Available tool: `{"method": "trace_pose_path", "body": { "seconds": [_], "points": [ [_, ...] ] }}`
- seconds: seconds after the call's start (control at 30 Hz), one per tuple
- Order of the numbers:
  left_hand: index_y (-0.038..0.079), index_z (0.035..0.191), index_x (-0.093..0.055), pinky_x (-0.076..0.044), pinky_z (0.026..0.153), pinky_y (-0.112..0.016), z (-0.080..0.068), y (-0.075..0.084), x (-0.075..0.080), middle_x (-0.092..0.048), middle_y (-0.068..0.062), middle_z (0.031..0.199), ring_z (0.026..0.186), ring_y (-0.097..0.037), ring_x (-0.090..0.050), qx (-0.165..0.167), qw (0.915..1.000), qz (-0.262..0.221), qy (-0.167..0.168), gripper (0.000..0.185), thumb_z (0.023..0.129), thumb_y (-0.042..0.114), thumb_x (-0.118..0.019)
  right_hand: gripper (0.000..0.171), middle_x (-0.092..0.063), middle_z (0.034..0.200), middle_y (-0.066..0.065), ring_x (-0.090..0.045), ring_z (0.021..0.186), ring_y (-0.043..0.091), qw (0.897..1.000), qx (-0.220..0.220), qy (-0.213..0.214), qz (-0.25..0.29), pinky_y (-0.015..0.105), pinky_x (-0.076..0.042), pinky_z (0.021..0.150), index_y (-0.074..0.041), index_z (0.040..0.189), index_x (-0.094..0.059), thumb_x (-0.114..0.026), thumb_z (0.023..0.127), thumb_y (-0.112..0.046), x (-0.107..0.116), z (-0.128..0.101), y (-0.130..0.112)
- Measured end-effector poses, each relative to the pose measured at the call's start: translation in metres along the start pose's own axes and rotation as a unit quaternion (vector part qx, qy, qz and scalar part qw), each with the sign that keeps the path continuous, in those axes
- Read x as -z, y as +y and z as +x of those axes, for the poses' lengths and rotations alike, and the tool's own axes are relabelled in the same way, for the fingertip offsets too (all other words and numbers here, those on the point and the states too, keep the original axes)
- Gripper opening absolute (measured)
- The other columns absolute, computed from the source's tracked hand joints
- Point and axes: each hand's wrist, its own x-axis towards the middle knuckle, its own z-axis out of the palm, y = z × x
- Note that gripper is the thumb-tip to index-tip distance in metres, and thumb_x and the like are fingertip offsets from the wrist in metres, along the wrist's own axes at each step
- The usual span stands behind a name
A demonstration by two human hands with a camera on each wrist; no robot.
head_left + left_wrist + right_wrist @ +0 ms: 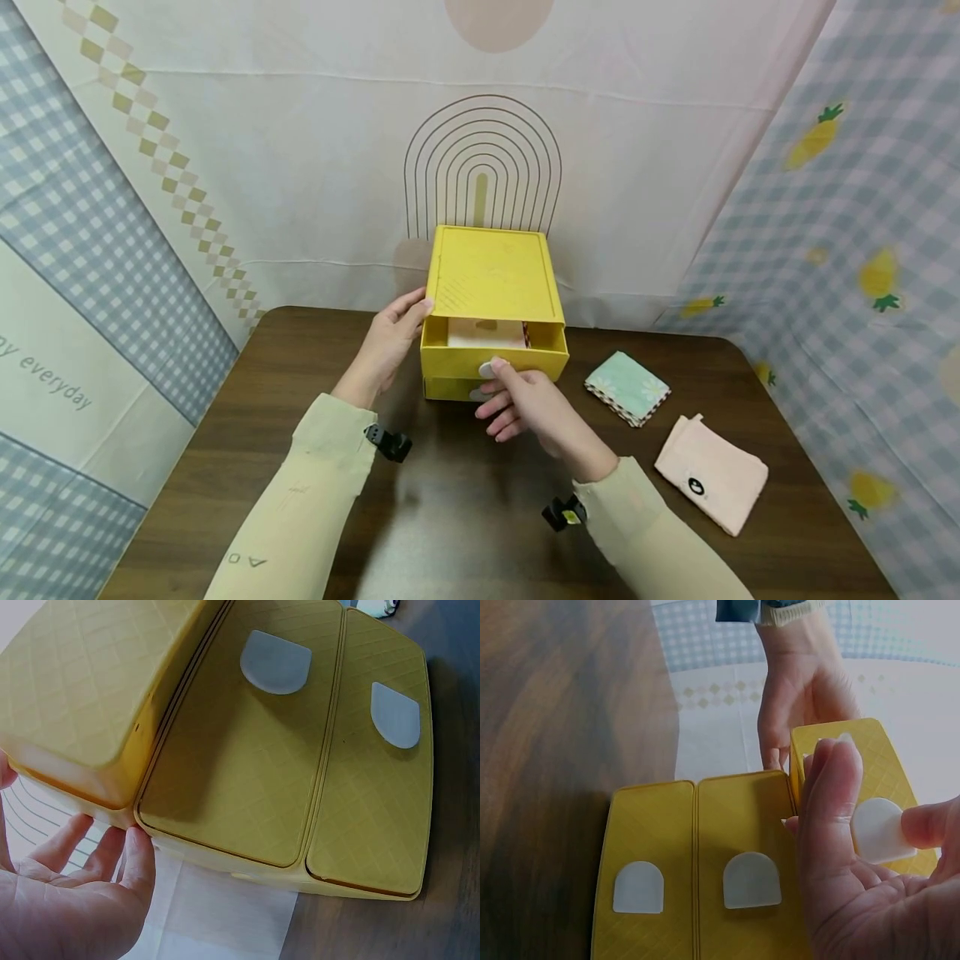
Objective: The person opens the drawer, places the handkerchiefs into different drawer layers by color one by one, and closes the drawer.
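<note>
Yellow three-drawer box [495,267] stands on the bench [435,500] close to the wall cloth [322,192], its fronts facing the person, probably so that all the tabs lie within reach. Its top drawer [442,360] juts out, and a pale item [480,335], apparently folded cloth, shows inside; the two lower drawers sit flush. The left hand [386,343] rests its lightly bent fingers against the box's left side, likely to keep it from sliding, rather than wrapping around it. The right hand [536,404] touches the top drawer's white tab [486,370] with its thumb, the other fingers loose and spread below; whether the index finger also bears on the tab I cannot tell. To the right, a folded mint daisy-print cloth [628,388] and a pink cloth [712,475] lie well clear of the drawer's path.
</note>
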Motion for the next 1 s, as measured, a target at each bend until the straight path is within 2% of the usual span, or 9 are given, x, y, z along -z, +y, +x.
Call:
{"method": "trace_pose_path", "body": {
  "seconds": [0.43, 0.67, 1.0],
  "points": [
    [0.021, 0.144, -0.047, -0.035, 0.108, -0.040, -0.001, 0.002, -0.001, -0.049, -0.001, 0.140, 0.124, -0.019, -0.049, -0.007, 0.9999, -0.011, -0.001, 0.061, 0.092, 0.047, -0.063, 0.074, -0.070, 0.090, 0.020, -0.067, 0.063, 0.025, 1.000, -0.008, -0.003, 0.002, 0.040, -0.058, 0.061, 0.008, 0.118, -0.062, -0.045, 0.095, -0.060, 0.007, 0.023, -0.005],
    [0.019, 0.144, -0.048, -0.033, 0.109, -0.040, 0.000, 0.001, 0.001, -0.047, -0.001, 0.142, 0.126, -0.018, -0.048, -0.009, 0.9998, -0.017, -0.008, 0.057, 0.094, 0.044, -0.061, 0.068, -0.069, 0.093, 0.023, -0.067, 0.062, 0.024, 1.000, -0.016, 0.009, 0.007, 0.039, -0.058, 0.061, 0.007, 0.115, -0.064, -0.045, 0.097, -0.056, 0.009, 0.033, -0.013],
    [0.021, 0.145, -0.047, -0.033, 0.110, -0.037, 0.000, 0.001, 0.001, -0.045, 0.000, 0.144, 0.129, -0.018, -0.045, -0.006, 0.9997, -0.016, -0.014, 0.057, 0.095, 0.044, -0.060, 0.065, -0.070, 0.089, 0.017, -0.067, 0.063, 0.025, 0.999, -0.026, 0.014, 0.022, 0.039, -0.058, 0.061, 0.006, 0.113, -0.064, -0.046, 0.098, -0.055, 0.012, 0.042, -0.016]
  ]
}}
